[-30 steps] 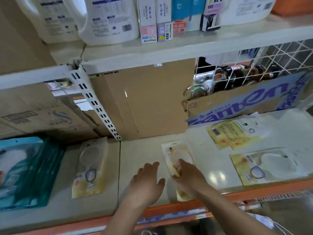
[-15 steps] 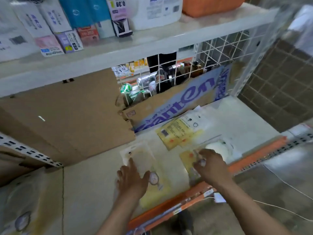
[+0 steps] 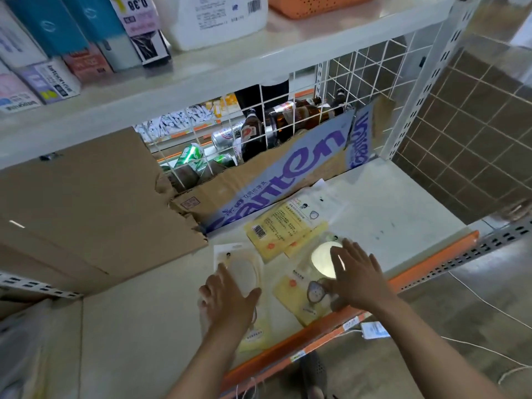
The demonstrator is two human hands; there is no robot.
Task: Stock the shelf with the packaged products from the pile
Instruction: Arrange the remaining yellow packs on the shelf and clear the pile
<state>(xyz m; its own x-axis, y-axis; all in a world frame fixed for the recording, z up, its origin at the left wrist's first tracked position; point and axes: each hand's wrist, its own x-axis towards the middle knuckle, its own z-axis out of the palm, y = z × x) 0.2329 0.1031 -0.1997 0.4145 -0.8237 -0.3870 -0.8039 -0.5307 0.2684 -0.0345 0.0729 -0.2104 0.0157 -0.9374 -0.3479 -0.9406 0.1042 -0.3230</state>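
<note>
Three flat yellow-and-clear product packets lie on the pale shelf [image 3: 138,321]. My left hand [image 3: 229,298] rests flat, fingers spread, on the left packet [image 3: 244,269], which holds a pale oval item. My right hand [image 3: 358,275] lies flat on the middle packet [image 3: 296,295], covering part of its white round item; this packet sits at the shelf's orange front edge [image 3: 417,275]. Behind it lies a stack of packets [image 3: 283,228], back side up, with a barcode. Neither hand grips anything.
Brown cardboard [image 3: 86,203] and a cardboard sheet with purple lettering [image 3: 276,180] stand against the white wire grid [image 3: 345,90] at the back, with cans and bottles behind. An upper shelf [image 3: 201,73] carries boxes and bottles. White cables [image 3: 489,306] trail on the floor at the right.
The view has swung right and down. My right hand went from the left packet to the middle packet and now lies flat on it. My left hand settled on the left packet.
</note>
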